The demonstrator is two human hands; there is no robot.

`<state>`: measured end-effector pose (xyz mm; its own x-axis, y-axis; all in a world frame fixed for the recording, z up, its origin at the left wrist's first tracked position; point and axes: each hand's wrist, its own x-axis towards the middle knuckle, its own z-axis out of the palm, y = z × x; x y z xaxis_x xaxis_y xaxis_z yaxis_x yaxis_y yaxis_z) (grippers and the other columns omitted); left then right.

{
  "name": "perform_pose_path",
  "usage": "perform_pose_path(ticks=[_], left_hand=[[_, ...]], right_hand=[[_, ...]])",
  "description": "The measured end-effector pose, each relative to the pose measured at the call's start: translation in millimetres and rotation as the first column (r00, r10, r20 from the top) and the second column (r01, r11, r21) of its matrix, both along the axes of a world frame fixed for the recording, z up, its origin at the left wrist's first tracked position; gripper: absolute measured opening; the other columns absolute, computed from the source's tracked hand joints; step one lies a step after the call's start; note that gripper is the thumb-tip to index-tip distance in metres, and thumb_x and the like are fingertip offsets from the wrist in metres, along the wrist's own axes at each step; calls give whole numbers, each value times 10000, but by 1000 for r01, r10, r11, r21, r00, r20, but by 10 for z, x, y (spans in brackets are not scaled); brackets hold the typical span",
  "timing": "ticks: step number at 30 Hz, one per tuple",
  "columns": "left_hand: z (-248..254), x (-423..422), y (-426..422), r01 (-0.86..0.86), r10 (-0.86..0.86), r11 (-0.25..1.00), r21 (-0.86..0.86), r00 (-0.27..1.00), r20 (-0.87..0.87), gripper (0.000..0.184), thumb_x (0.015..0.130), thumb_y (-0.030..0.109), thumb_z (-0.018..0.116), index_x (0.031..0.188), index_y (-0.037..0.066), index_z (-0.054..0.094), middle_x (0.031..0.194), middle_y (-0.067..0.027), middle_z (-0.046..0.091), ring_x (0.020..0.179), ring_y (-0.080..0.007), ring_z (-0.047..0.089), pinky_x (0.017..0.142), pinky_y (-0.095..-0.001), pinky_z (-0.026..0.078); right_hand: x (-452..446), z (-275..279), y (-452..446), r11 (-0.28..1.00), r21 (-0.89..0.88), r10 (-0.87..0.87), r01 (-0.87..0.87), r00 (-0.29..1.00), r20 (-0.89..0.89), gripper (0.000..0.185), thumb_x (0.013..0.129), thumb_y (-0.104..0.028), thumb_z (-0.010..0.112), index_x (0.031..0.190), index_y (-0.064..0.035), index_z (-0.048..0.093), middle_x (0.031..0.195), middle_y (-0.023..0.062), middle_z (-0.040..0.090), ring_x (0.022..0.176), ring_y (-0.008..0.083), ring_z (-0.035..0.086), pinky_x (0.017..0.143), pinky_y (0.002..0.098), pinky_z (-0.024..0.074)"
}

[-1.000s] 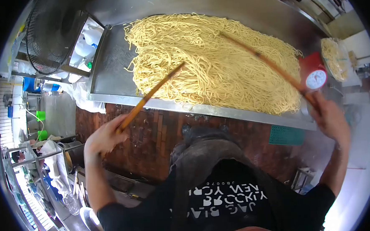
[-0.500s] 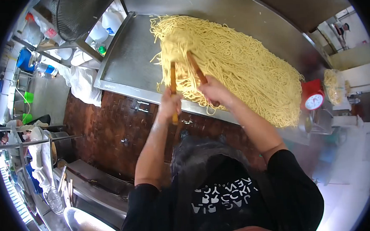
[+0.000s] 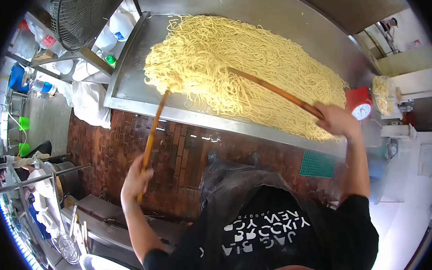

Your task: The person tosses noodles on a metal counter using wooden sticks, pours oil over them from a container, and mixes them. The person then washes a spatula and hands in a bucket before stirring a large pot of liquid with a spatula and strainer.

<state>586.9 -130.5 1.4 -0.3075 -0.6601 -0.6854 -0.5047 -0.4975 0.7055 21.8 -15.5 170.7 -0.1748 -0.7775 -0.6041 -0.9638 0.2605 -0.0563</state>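
Yellow noodles (image 3: 266, 69) lie in a wide heap on a metal tray table (image 3: 176, 116). My left hand (image 3: 137, 179) is wrapped round a long wooden stick (image 3: 153, 133), whose far end is at the heap's near left edge. In my right hand (image 3: 337, 120) is a second wooden stick (image 3: 277, 90); it reaches over the heap and its tip touches the noodles near the middle. Both hands are outside the noodles, wide apart.
A red scale (image 3: 358, 103) stands at the tray's right end, with a bag of noodles (image 3: 382, 96) beyond it. A wire-caged fan (image 3: 80, 20) and white bottles (image 3: 121, 26) are at upper left. A green mat (image 3: 317, 164) lies on the brown floor (image 3: 178, 161).
My hands have moved apart from close together, the left toward the lower left, the right toward the right. Noodles at the left end now spread further left and toward me.
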Motion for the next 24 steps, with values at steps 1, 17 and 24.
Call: perform_pose_path(ticks=[1, 17, 24], left_hand=[[92, 199, 154, 34, -37, 997, 68, 998, 43, 676, 849, 50, 635, 1476, 69, 383, 688, -7, 507, 409, -78, 432, 364, -240, 351], [44, -1080, 236, 685, -460, 685, -249, 672, 580, 659, 854, 5, 479, 1485, -12, 290, 952, -343, 654, 923, -504, 634, 819, -572, 499], [-992, -2438, -505, 766, -534, 565, -306, 622, 573, 621, 885, 45, 448, 1474, 5, 254, 987, -364, 647, 975, -511, 630, 832, -560, 503]], right_hand=[[-34, -19, 155, 994, 81, -76, 79, 996, -36, 281, 852, -140, 608, 1114, -59, 548, 911, 208, 653, 886, 419, 628, 746, 508, 478], [-194, -252, 853, 988, 16, -155, 154, 987, 52, 314, 848, -201, 667, 1110, -62, 569, 890, 197, 665, 853, 401, 644, 728, 491, 491], [-145, -2133, 1166, 810, -208, -479, 548, 823, 306, 338, 886, -145, 535, 1183, 14, 563, 1100, 287, 653, 1057, 444, 622, 903, 513, 485]])
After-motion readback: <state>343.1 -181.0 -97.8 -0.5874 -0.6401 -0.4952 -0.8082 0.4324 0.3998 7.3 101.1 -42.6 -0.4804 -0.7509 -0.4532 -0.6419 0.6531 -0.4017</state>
